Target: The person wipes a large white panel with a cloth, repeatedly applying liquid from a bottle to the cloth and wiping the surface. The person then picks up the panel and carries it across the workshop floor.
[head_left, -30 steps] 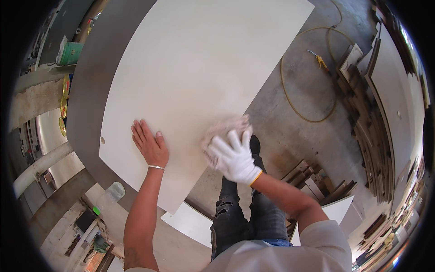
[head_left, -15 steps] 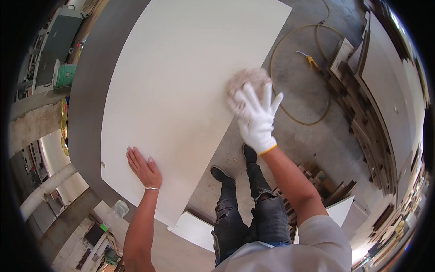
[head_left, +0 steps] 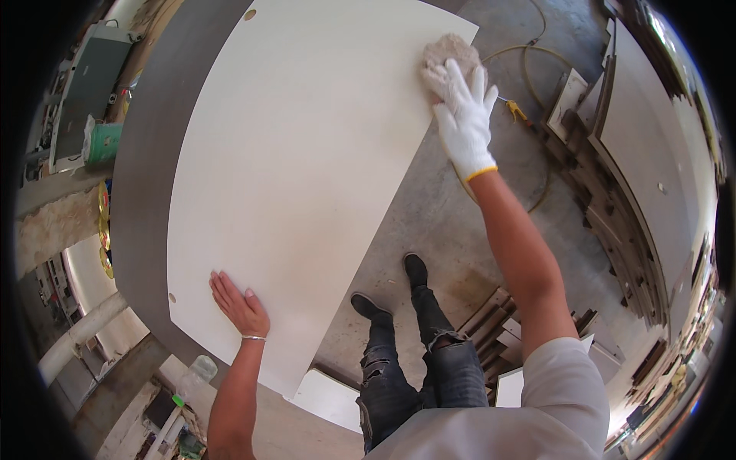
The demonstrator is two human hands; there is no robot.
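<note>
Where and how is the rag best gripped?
Probably by its bare far part, from above: the right hand covers the near side, while the far part looks soft and bunched, offering folds to pinch. The flat board under part of it makes coming from below awkward.

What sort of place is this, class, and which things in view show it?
Probably a workshop for board or furniture work: a large white board lies flat in the middle, more boards are stacked at the right, and a yellow nozzle lies on the bare floor.
</note>
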